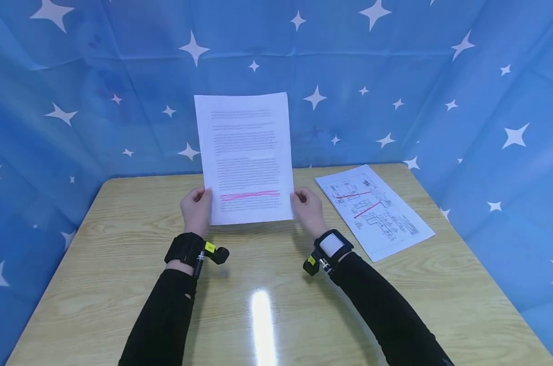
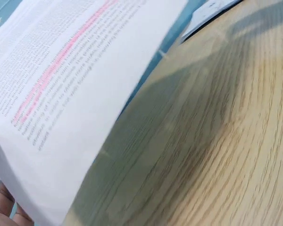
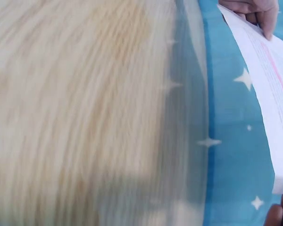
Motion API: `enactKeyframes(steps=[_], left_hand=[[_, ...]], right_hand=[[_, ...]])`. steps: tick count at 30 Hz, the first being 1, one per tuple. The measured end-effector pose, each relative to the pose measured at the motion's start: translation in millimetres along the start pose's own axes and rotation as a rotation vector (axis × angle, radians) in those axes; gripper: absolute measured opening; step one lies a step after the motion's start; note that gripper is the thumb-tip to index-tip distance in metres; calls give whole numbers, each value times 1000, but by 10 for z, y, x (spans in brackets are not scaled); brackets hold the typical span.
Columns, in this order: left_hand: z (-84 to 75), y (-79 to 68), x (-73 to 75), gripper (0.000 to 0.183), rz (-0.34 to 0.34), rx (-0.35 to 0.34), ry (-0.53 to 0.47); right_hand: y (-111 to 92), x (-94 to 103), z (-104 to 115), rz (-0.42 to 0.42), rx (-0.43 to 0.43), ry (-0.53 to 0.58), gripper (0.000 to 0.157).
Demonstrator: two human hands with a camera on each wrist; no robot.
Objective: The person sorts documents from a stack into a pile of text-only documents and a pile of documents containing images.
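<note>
A printed sheet of paper point(image 1: 251, 152) with pink highlighter lines near its bottom is held up above the table, its text facing me. My left hand point(image 1: 197, 209) pinches the lower left edge, and my right hand point(image 1: 309, 211) pinches the lower right edge. Up close in the left wrist view, the pink marking runs across the paper point(image 2: 99, 127), with some left fingers point(image 2: 2, 202) behind its edge. The right wrist view catches the paper point(image 3: 269, 113) at a slant, between a hand at the top and a few fingertips at the bottom right.
To the right on the wooden table point(image 1: 120, 284) lies another paper point(image 1: 386, 223) with line diagrams and red strokes. A blue curtain point(image 1: 134, 101) with white stars hangs behind the table and along its sides. Light glares off the tabletop near the front.
</note>
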State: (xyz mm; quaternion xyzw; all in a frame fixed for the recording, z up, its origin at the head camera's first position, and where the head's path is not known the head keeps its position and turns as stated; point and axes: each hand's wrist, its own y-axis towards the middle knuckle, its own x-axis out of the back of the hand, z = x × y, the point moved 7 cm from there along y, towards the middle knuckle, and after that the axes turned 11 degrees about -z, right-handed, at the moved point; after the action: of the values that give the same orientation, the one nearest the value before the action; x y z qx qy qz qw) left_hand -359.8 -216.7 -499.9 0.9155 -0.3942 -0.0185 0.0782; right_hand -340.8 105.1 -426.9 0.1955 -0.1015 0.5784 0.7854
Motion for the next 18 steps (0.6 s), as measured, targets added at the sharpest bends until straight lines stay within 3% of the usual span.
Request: enactKeyframes(steps=[4,13,16,18], left_hand=[[37,23,273,45,-46,78,42],[-465,-196,830,40,-46,196,208],[-527,-248,940,37,-45,205,283],[-484,-251,1000,34,-46,227,314]], right_hand=[[-197,-172,191,24,14,-15,17],[-468,-567,334,103,64,-187,19],[-529,-678,352,112,105,-281,19],[-567,-742,346,113,131,-337,19]])
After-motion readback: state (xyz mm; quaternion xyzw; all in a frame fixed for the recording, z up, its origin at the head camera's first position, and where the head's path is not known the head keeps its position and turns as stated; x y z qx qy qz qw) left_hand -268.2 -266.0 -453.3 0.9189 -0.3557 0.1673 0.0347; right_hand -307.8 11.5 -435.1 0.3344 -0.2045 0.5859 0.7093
